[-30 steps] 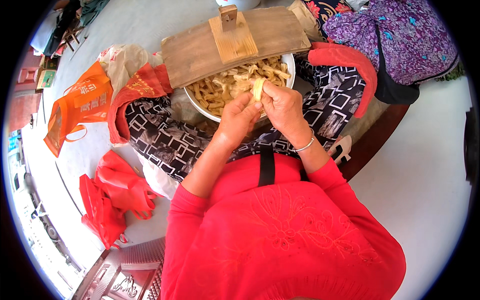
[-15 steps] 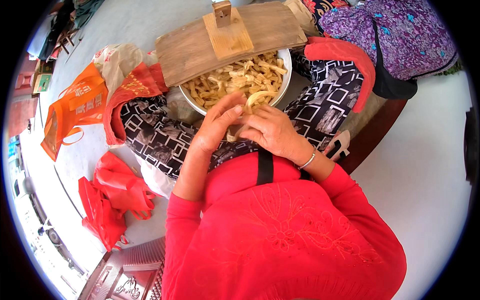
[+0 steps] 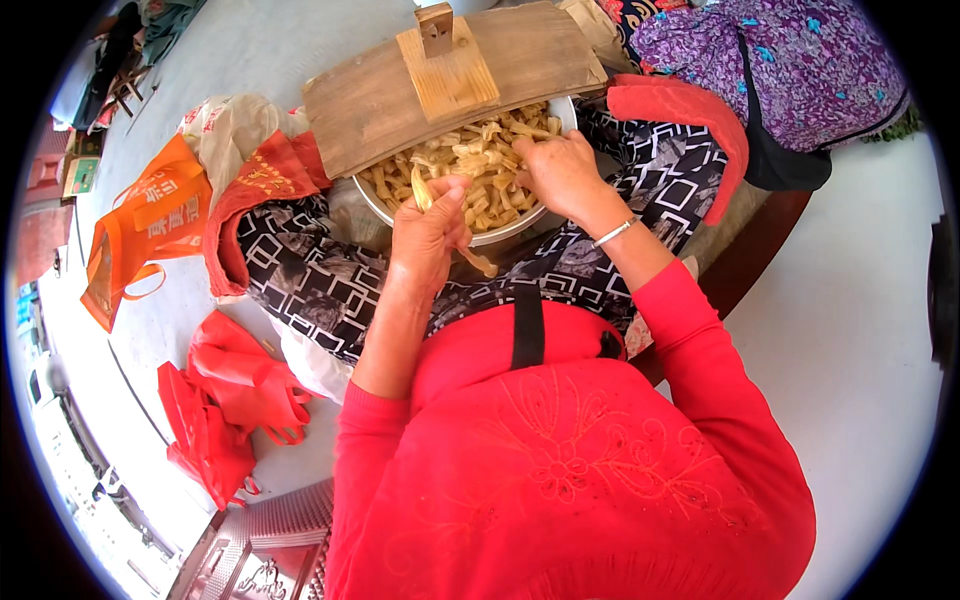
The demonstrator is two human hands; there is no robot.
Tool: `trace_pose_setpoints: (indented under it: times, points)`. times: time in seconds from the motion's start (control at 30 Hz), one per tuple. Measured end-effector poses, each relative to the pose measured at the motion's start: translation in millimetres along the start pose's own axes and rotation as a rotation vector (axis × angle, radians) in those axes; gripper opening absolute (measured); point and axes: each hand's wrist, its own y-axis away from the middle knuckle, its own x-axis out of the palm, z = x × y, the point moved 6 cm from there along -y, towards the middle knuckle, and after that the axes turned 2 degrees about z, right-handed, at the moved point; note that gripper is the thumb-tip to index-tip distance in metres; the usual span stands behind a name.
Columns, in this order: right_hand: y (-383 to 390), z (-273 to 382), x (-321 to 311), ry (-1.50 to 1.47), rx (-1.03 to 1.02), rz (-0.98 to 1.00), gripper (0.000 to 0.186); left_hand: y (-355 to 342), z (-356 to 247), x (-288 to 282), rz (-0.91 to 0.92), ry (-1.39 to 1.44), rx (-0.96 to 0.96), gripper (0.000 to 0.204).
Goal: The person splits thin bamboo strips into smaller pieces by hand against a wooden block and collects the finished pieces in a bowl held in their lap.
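Note:
A limp, yellowish vegetable strip (image 3: pixel 478 263) is held in my left hand (image 3: pixel 428 228), its fingers closed. One end sticks up above the thumb and the other dangles below. My right hand (image 3: pixel 567 177) is at the right side of a white basin (image 3: pixel 492 237), fingers curled down into a heap of similar yellow strips (image 3: pixel 470 158). Its fingertips are partly hidden, so what they pinch cannot be made out. Over the far part of the basin lies a wooden board (image 3: pixel 350 112) with an upright wooden block (image 3: pixel 436 32) on it.
My legs in patterned trousers (image 3: pixel 655 205) flank the basin, with red cloths (image 3: pixel 690 100) over the knees. An orange bag (image 3: pixel 150 225) and red bags (image 3: pixel 235 370) lie on the left. A purple floral bundle (image 3: pixel 780 75) rests at the far right.
My hands were together over the near rim with a strip between them. They have parted: the left keeps a strip, while the right has moved forward and right into the heap.

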Motion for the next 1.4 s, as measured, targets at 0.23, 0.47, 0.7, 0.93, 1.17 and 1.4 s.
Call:
trace_pose_setpoints:
  times: [0.23,0.47,0.7,0.93,1.17,1.4]
  points:
    - [1.1,-11.9,5.9,-0.268,-0.02,-0.193,0.015,-13.6,-5.9,-4.3,-0.073,-0.395,0.224,0.021]
    - [-10.2,-2.6,28.4,0.002,0.055,0.05,0.019,-31.5,-5.5,-2.3,-0.058,-0.619,0.313,0.02]
    - [-7.1,-10.2,-1.5,-0.819,0.1,0.15,0.013,-13.9,-46.5,20.1,0.088,-0.951,0.544,0.033]
    - [-3.7,31.6,-28.6,-1.393,0.107,0.569,0.022,-5.0,-71.1,51.0,0.251,-1.17,0.34,0.03]
    - [-9.0,17.6,-114.1,-1.009,0.07,-0.367,0.02,-3.8,-80.1,34.2,0.101,-0.65,0.093,0.023]
    - [1.5,53.3,-110.1,-1.174,0.032,-0.08,0.018,-7.1,-70.8,51.9,0.161,-0.303,-0.026,0.026]
